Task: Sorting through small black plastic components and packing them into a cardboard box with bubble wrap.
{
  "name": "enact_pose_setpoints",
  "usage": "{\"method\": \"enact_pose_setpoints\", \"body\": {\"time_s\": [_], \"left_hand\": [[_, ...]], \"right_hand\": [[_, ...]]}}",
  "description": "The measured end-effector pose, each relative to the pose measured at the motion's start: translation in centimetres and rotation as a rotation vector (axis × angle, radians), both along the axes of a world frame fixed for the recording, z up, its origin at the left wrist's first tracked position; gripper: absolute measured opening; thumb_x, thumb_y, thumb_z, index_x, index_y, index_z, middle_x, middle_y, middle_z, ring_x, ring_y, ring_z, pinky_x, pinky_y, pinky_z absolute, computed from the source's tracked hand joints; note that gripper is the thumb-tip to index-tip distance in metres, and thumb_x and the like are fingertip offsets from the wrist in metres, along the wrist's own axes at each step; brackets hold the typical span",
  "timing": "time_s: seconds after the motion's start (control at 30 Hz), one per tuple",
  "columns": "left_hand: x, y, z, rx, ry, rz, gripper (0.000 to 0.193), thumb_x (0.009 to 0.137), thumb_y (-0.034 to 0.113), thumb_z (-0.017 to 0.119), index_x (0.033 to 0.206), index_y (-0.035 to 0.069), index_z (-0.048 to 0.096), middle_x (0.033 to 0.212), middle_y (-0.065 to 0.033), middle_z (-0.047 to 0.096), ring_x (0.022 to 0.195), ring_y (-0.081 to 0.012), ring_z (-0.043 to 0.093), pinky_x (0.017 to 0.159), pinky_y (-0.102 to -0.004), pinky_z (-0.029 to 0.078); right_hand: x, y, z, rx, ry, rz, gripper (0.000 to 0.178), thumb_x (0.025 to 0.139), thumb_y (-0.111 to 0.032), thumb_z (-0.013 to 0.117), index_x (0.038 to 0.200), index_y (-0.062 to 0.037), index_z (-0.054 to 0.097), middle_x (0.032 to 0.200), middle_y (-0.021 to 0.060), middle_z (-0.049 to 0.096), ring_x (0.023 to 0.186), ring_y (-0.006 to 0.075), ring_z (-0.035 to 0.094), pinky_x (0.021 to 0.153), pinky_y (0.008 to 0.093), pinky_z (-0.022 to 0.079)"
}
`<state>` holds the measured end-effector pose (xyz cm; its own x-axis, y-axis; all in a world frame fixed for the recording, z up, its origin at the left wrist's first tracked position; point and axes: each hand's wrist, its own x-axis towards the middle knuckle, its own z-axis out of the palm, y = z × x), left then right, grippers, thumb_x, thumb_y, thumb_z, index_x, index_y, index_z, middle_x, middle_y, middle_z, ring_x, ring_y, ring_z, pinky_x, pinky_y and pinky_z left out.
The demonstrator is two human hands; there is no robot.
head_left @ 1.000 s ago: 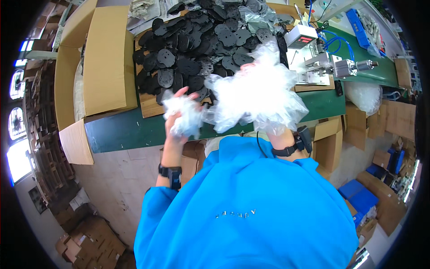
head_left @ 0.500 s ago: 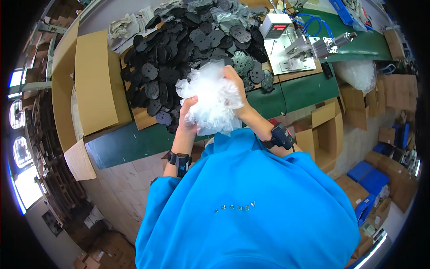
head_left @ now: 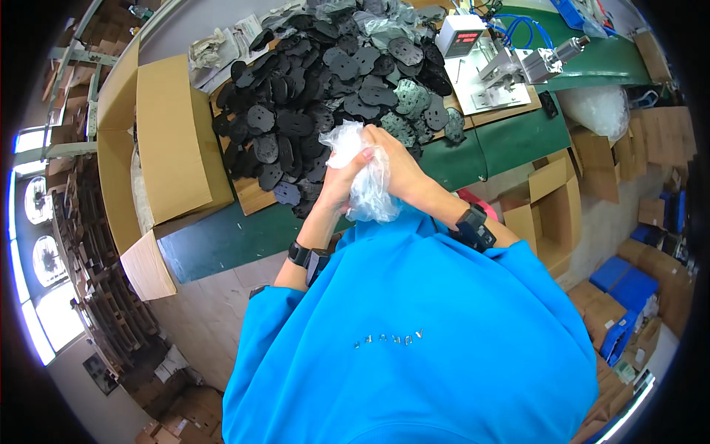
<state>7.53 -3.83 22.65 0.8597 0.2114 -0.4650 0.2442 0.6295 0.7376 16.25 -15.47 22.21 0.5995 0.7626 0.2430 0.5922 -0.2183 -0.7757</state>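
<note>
Clear, crinkled plastic film point(head_left: 373, 191) is bunched between the wearer's two hands, close to the chest of the blue sweatshirt point(head_left: 407, 296) and near the front edge of the green worktable point(head_left: 451, 164). On my feed, half a second ago, it was a wide, puffed-out cloud with the hands apart on either side. Now it is squeezed far smaller and the hands have met, so I judge the gathering-up well along. The left hand point(head_left: 346, 180) is curled around the film with its thumb across the front; the right hand point(head_left: 390, 157) is bent over the top, pressed close to the left. Just beyond lies a heap of black oval perforated plates point(head_left: 295, 123).

I cannot make out most of the fingertips, which are behind the film or folded under, nor whether anything is wrapped inside. Grey plastic bags point(head_left: 384, 28) atop the heap are cut off by the upper edge.
</note>
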Motion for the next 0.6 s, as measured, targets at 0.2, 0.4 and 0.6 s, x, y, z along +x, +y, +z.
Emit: {"method": "enact_pose_setpoints", "body": {"time_s": [0.2, 0.4, 0.6], "left_hand": [[-1.0, 1.8, -2.9, -0.137, -0.075, 0.01, 0.049, 0.088, 0.016, 0.067, 0.13, 0.001, 0.048, 0.118, -0.0106, 0.06, 0.101, -0.0202, 0.064, 0.083, -0.033, 0.055], [-2.2, 5.7, -6.4, -0.182, -0.042, -0.025, 0.042, 0.093, 0.024, 0.056, 0.128, 0.0, 0.051, 0.117, -0.0142, 0.063, 0.099, -0.0223, 0.067, 0.081, -0.0342, 0.057], [0.1, 7.0, -5.8, -0.253, -0.212, 0.142, 0.036, 0.097, 0.023, 0.047, 0.126, 0.001, 0.053, 0.115, -0.0123, 0.064, 0.099, -0.0239, 0.067, 0.082, -0.0378, 0.057]], "right_hand": [[-0.1, 0.1, 2.1, -0.085, 0.209, -0.04, 0.044, 0.077, -0.001, 0.065, 0.116, -0.001, 0.045, 0.113, 0.0238, 0.052, 0.11, 0.0432, 0.053, 0.085, 0.0444, 0.048], [0.1, -0.8, 2.0, -0.045, 0.479, 0.234, 0.07, 0.084, -0.011, 0.067, 0.144, -0.0044, 0.031, 0.147, 0.0169, 0.033, 0.132, 0.0322, 0.042, 0.104, 0.0382, 0.04], [-2.2, -1.7, 3.0, 0.406, 0.663, 0.19, 0.097, 0.084, -0.043, 0.071, 0.154, -0.0093, 0.014, 0.159, 0.0133, 0.013, 0.147, 0.0288, 0.015, 0.115, 0.0511, 0.023]]}}
